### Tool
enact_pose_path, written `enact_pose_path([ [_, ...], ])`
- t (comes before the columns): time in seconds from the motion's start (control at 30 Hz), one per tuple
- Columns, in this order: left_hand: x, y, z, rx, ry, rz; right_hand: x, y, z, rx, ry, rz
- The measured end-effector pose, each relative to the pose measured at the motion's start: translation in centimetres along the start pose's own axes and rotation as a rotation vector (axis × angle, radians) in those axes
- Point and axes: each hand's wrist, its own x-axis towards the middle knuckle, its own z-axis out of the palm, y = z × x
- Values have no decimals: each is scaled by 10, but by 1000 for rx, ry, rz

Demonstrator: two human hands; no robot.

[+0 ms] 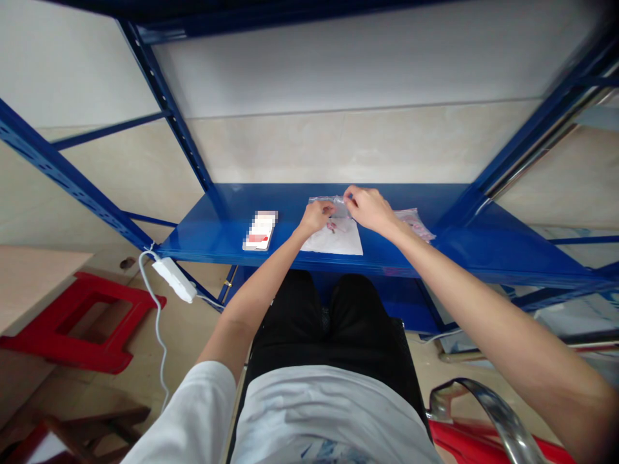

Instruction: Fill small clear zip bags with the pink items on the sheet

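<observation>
Locate the clear bag (341,209) between the fingers of your left hand (316,216) and your right hand (370,207). The right fingers are pinched together at the bag's upper right edge. The left fingers are curled at its left side; whether they are clamped on the plastic cannot be told. Small pink pieces (332,225) lie just below the left fingertips; whether they sit inside the bag is unclear. A white sheet (333,245) rests on the shelf (222,219), on your side of the fingers. A second bag (416,225) with pink contents lies right of the right fingers, partly behind your forearm. A phone (261,232) lies well left of the left fingers.
</observation>
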Motion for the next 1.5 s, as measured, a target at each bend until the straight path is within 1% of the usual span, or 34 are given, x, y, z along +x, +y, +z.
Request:
enact_pose_path([
  [0.1,1,-1,1,-2,0,-7,0,5,3,48,-31,50],
  [0.2,2,-2,2,11,-3,-2,1,10,8,102,-57,36],
  [0.3,2,-2,3,20,-2,14,-1,12,14,177,7,34],
  [0.4,1,-2,3,9,1,3,-4,16,23,252,62,64],
  [0.57,-1,0,4,-39,19,-7,-10,29,42,368,3,116],
  [0.7,-1,2,4,-50,24,-24,-12,35,52,457,67,156],
  [0.8,-3,5,-1,-88,56,-63,-13,39,54,610,139,252],
  [0.87,-9,10,-5,-117,109,-95,-15,41,54,790,208,364],
  [0.93,-19,17,-5,-154,177,-140,-19,41,54,1026,276,485],
  [1.0,-33,26,4,-236,223,-198,-25,37,57,1277,326,559],
  [1.07,-47,36,21,-390,217,-263,-32,29,62,1478,365,577],
  [1.13,-57,45,41,-493,239,-286,-41,18,68,1589,393,564],
  [1.2,-61,51,55,-526,317,-285,-49,10,72,1617,397,547],
  [1.27,-57,52,59,-517,387,-275,-55,9,73,1609,390,529],
  [1.33,-44,48,54,-493,405,-261,-55,16,70,1579,384,520],
  [1.43,-14,42,43,-489,317,-217,-44,38,63,1443,386,493],
  [1.5,9,39,40,-487,241,-198,-31,56,62,1300,355,413],
])
